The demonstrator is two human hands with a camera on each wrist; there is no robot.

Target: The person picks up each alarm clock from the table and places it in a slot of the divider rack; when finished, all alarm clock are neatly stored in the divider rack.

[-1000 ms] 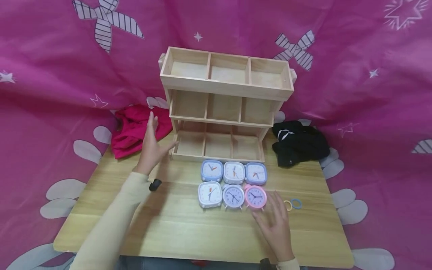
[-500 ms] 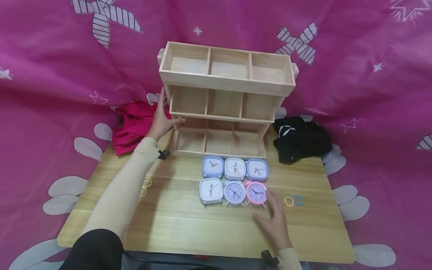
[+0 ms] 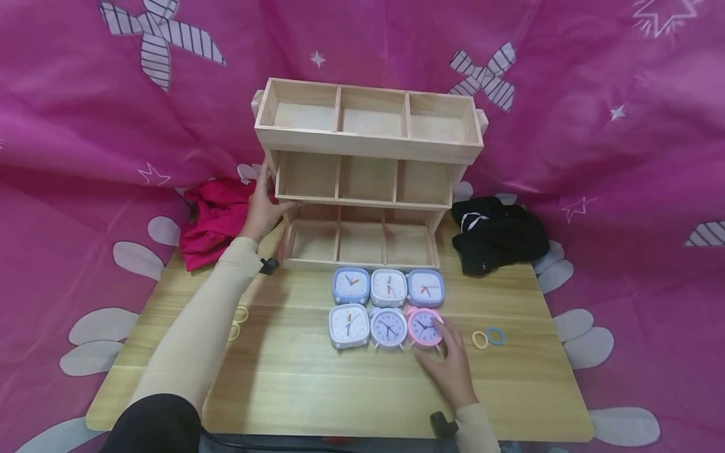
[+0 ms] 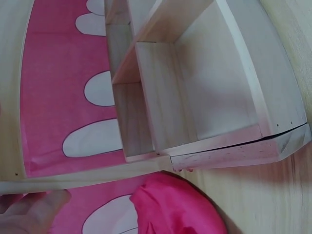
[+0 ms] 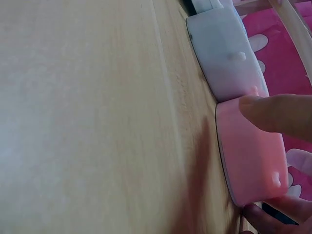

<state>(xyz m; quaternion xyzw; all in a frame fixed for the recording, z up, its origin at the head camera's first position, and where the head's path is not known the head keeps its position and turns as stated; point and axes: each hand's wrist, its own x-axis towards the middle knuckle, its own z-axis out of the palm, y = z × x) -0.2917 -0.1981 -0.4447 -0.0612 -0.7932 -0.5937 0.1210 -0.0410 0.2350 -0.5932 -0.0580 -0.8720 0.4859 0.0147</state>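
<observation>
A three-tier wooden rack (image 3: 368, 141) with divided compartments stands at the back of the table. My left hand (image 3: 262, 214) rests against its left side, fingers straight along the upright, thumb spread to the front. In the left wrist view its fingers (image 4: 46, 209) show at the lower left, beside the pale wooden edge. Two rows of small clocks lie before the rack, faces up. At the right end of the near row is a pink alarm clock (image 3: 425, 327); my right hand (image 3: 450, 368) pinches it between thumb and fingers. Beside it is a lavender alarm clock (image 3: 388, 328).
Red cloth (image 3: 212, 220) lies left of the rack and black cloth (image 3: 498, 239) right of it. A yellow ring (image 3: 479, 340) and a blue ring (image 3: 495, 336) lie to the right of the clocks. A white square clock (image 3: 348, 326) ends the near row.
My left hand has moved forward and right to the rack's side, uncovering yellow rings on the left. My right hand has closed in on the pink alarm clock, its fingers now overlapping the rim.
</observation>
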